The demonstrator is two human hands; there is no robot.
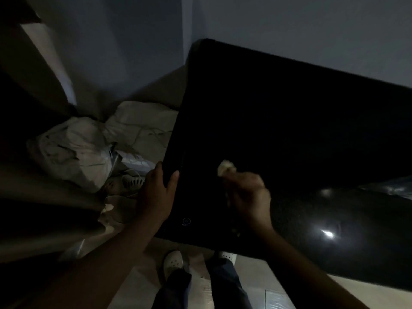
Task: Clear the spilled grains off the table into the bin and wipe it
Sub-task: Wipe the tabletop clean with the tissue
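**Two hands at a dark table in a dim room**

We look down in very low light at a black table (289, 130), whose flat top fills the middle and right of the view and runs slantwise across it. The left hand (156, 195) grips the table's left edge, thumb lying on top and fingers wrapped round the side. The right hand (247, 195) is over the tabletop near its front edge. It is blurred, but we can see its fingers curled round a small pale wad (226, 167) that sticks out beyond the fingertips. We cannot tell whether the wad is cloth or paper, or whether it touches the surface.

Just under the right wrist, close to the table's near edge, we make out a few faint pale specks (236, 230) that may be grains. The rest of the tabletop is too dark to read.

A glossy black bin bag (334, 230) bulges at lower right, against the table's near right side, with a bright glint on it.

On the floor to the left lies a heap of pale crumpled fabric (75, 150). Below the table we see the person's dark trousers and white perforated shoes (173, 263). Grey-blue walls (289, 23) meet in a corner behind.
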